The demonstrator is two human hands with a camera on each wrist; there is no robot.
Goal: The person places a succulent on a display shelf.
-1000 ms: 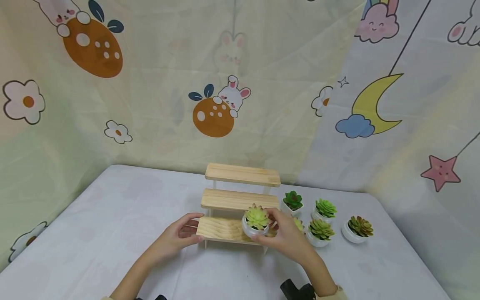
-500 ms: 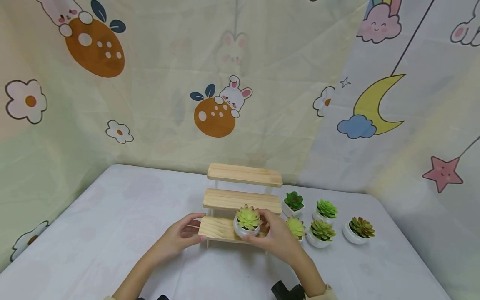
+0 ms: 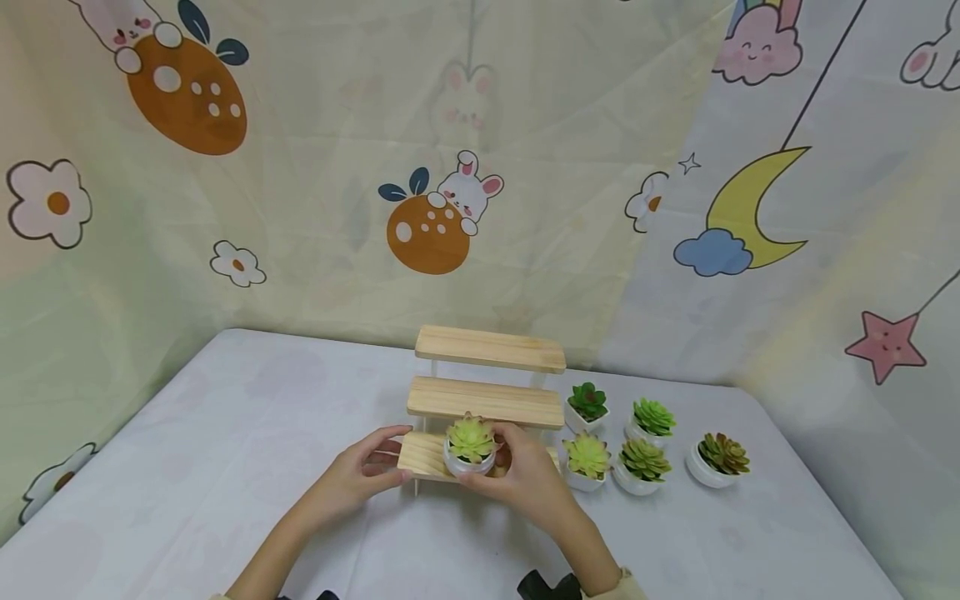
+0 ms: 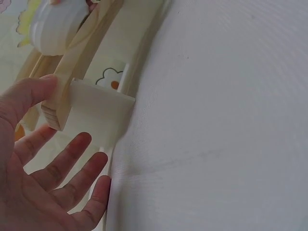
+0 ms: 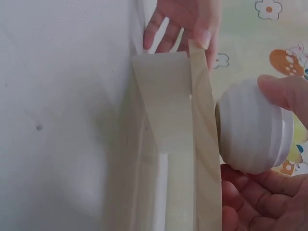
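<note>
A three-tier wooden display stand (image 3: 487, 402) with pale, whitish supports is on the white table. At the left end of its lowest board (image 4: 61, 98), my left hand (image 3: 365, 463) pinches the wood between thumb and index finger, the other fingers spread. My right hand (image 3: 517, 473) grips a white round pot (image 5: 252, 127) from its right side, thumb in front and fingers behind. The pot holds a light green succulent (image 3: 470, 437) with reddish tips. It is upright over the left-middle of the lowest board, its base at or just above the wood; I cannot tell which.
Several more potted succulents are grouped right of the stand: a dark green one (image 3: 587, 402), a yellow-green one (image 3: 587, 456), a bright green one (image 3: 652, 417), an olive one (image 3: 643, 460) and a reddish one (image 3: 722, 455). A printed cloth backdrop (image 3: 315, 208) hangs behind the table.
My right hand has moved the potted succulent left along the lowest board, uncovering the yellow-green plant beside the stand. My left hand stays at the board's end.
</note>
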